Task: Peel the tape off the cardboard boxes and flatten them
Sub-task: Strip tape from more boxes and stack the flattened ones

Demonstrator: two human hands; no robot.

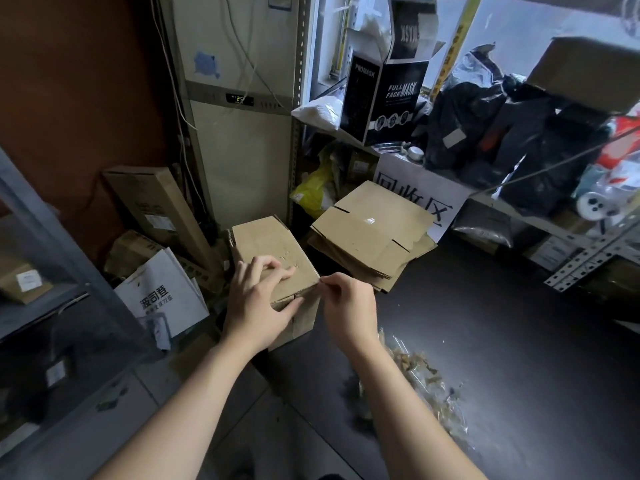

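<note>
While the cardboard box (266,244) is standing closed at the left edge of the dark surface (502,323), both hands are working on its near end. I cannot tell if this dark surface is a floor mat or a low tabletop.

The left hand (259,299) is holding the box from above. Its fingers are bent with the tips pressing on the top face, and its thumb is lying against the near side face. The right hand (346,306) is narrow. Its thumb and fingers are pinching together at the near right top corner of the box. I cannot tell if a strip of tape is sitting between the fingertips, because it is too thin to see.

Just behind and to the right of the box, a stack of flattened boxes (370,233) is lying at the far edge of the dark surface, tilted a little, with 1 open sheet on top. It is leaning near a white sign (415,188) with large black characters. To the right of the right forearm, near the front edge, a loose pile of tape scraps (426,379) is lying, clear and brownish.

To the left of the box, a white paper bag (162,296) with printed characters is standing beside a long cardboard carton (156,202) that is leaning on the wall. Above the sign, a black mask carton (388,98) and some black bags (485,133) are sitting on a shelf.
</note>
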